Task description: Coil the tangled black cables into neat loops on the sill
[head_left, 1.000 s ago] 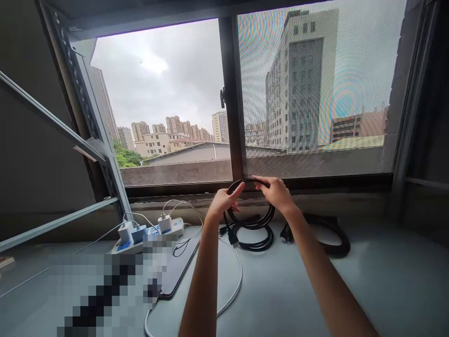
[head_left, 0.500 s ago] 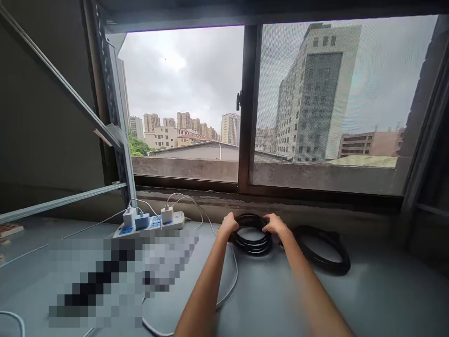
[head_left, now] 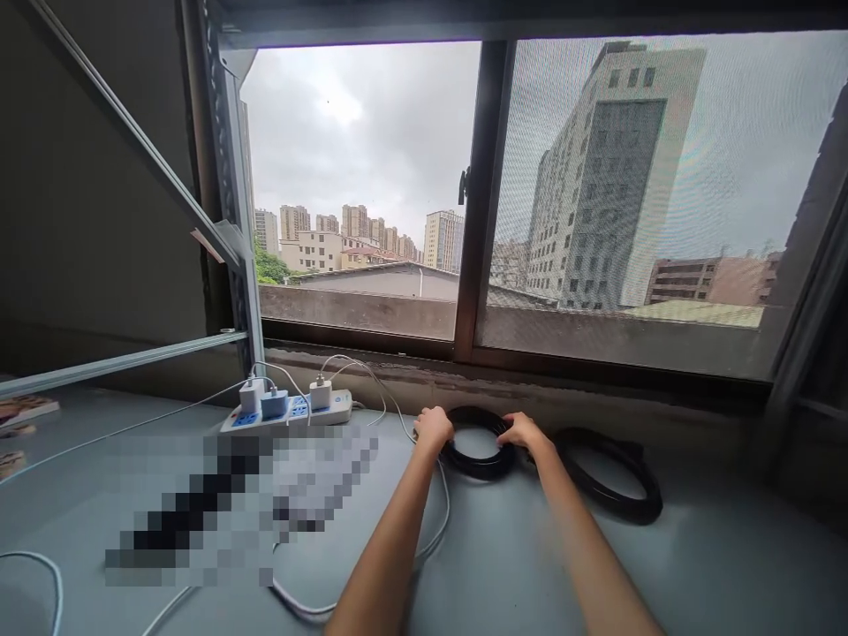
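A coil of black cable (head_left: 482, 466) lies on the grey-blue tabletop (head_left: 503, 565) below the window. My left hand (head_left: 434, 427) is closed on the coil's left side, fingers curled around the loops. On the opposite side my right hand (head_left: 525, 430) grips the coil between thumb and fingers. Part of each hand's grip is hidden behind the loops. A second black coil (head_left: 619, 503) lies to the right, just beyond my right forearm, apart from the first.
A white power strip (head_left: 337, 406) with chargers stands at the back left. A white cable (head_left: 441, 521) runs beneath my left forearm. Blurred-out items lie on the left. A metal shelf post (head_left: 248, 291) rises beside the window, whose sill (head_left: 371, 367) borders the table's back.
The loops of the held coil sit closer together and flatter than before. Both hands stay at its sides. The whole view has shifted slightly.
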`<act>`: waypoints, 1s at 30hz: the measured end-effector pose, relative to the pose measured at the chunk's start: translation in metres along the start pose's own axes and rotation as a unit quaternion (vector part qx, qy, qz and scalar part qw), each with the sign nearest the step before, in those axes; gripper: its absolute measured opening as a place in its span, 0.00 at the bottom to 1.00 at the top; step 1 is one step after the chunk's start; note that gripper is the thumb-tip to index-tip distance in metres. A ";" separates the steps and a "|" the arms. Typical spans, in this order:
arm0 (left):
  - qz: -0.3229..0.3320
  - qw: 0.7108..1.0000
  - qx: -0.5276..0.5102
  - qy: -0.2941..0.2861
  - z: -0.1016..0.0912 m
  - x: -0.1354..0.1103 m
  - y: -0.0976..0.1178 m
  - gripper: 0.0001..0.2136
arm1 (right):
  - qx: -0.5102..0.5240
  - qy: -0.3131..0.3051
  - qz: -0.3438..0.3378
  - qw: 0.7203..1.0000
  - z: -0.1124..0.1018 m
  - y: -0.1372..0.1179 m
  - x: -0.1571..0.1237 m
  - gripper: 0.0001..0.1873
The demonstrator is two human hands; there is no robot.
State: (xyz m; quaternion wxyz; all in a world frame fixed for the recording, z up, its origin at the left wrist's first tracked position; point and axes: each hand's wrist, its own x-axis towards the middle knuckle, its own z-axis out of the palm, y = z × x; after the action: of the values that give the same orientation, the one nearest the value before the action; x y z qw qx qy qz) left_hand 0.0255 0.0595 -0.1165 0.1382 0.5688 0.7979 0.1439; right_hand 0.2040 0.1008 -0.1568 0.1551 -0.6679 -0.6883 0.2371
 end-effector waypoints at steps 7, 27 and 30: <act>0.014 0.999 0.012 -0.045 -0.004 -0.004 0.003 0.17 | -0.012 -0.028 0.037 0.999 -0.014 -0.007 -0.010 0.18; 0.118 0.953 -0.267 0.077 -0.084 -0.007 0.002 0.07 | 0.027 -0.087 0.068 0.993 -0.108 -0.026 -0.083 0.17; 0.148 0.919 -0.341 0.134 -0.101 -0.014 0.006 0.08 | 0.050 -0.103 0.008 0.993 -0.121 -0.032 -0.101 0.19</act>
State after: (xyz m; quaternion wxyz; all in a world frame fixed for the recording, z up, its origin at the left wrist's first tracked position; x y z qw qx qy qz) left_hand -0.0039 0.0405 -0.0200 0.1931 0.5739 0.6183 0.5010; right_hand 0.2470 0.0155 -0.0280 0.1147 -0.6371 -0.6823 0.3398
